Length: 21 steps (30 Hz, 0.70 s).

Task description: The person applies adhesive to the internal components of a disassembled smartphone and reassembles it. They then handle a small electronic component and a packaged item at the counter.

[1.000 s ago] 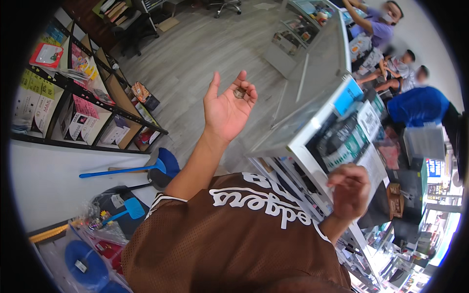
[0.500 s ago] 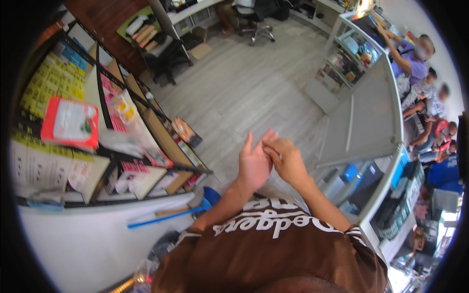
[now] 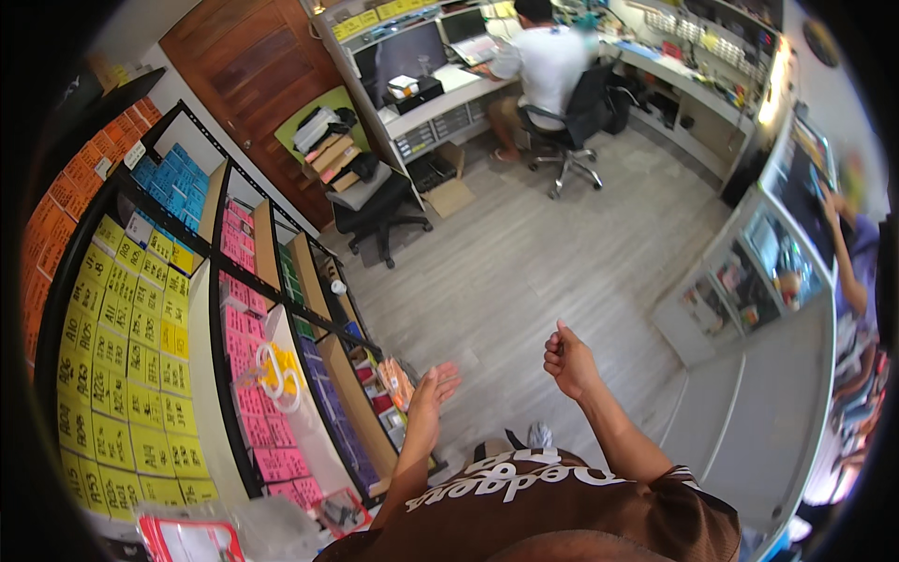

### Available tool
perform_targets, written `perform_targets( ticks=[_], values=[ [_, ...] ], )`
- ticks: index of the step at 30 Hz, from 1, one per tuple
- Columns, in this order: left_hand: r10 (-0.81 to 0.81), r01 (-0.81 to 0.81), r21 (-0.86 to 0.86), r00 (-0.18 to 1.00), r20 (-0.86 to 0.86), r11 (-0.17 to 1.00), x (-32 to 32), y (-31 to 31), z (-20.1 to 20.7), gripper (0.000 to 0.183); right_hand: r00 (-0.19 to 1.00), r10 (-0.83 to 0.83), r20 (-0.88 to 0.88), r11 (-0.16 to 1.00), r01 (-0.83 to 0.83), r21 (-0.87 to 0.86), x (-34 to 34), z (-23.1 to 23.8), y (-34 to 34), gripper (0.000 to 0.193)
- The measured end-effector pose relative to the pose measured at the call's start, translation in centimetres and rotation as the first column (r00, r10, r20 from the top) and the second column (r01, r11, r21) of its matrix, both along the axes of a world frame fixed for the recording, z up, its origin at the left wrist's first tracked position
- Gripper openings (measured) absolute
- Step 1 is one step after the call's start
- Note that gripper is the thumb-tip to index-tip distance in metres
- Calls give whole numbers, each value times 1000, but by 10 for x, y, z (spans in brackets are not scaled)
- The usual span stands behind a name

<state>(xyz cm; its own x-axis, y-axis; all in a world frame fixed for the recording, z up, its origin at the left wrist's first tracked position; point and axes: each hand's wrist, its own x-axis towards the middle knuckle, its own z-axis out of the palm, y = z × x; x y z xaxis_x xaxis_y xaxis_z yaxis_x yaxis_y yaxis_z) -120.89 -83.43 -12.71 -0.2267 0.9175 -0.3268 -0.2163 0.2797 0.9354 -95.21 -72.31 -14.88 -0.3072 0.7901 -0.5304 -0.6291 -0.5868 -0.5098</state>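
My left hand (image 3: 434, 386) is held out in front of me, fingers stretched and open, with nothing in it. It is nearest to the shelf side, above a small orange-wrapped bundle (image 3: 396, 382). Apart from it, over the floor, my right hand (image 3: 568, 363) is curled into a loose fist with the thumb up. No object shows in that fist. Neither hand touches anything.
Black-framed shelves with yellow (image 3: 131, 365) and pink (image 3: 253, 375) labelled boxes line the left. Ahead are a loaded office chair (image 3: 375, 201), a wooden door (image 3: 253, 103), and a person (image 3: 548, 61) seated at a desk. A glass display case (image 3: 749, 272) stands at right.
My hands were together, the right fingers at the left palm; now they are apart. The view has swung up, showing more of the shelves, desk and seated person.
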Motion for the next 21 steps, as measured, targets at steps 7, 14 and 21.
perform_targets(
  ticks=[7, 14, 21],
  values=[
    [191, -196, -103, 980, -54, 975, -54, 128, -55, 46, 957, 253, 144, 940, -278, 199, -48, 21, 214, 40],
    [219, -218, 61, 975, -24, 974, -119, 339, -92, 30, 406, 412, 816, 723, -691, -21, -87, -100, 384, 21],
    [34, -16, 312, 998, -53, 950, -166, 621, 9, 35, 917, 269, 295, 959, -285, 11, -91, -96, 541, 32]
  ],
)
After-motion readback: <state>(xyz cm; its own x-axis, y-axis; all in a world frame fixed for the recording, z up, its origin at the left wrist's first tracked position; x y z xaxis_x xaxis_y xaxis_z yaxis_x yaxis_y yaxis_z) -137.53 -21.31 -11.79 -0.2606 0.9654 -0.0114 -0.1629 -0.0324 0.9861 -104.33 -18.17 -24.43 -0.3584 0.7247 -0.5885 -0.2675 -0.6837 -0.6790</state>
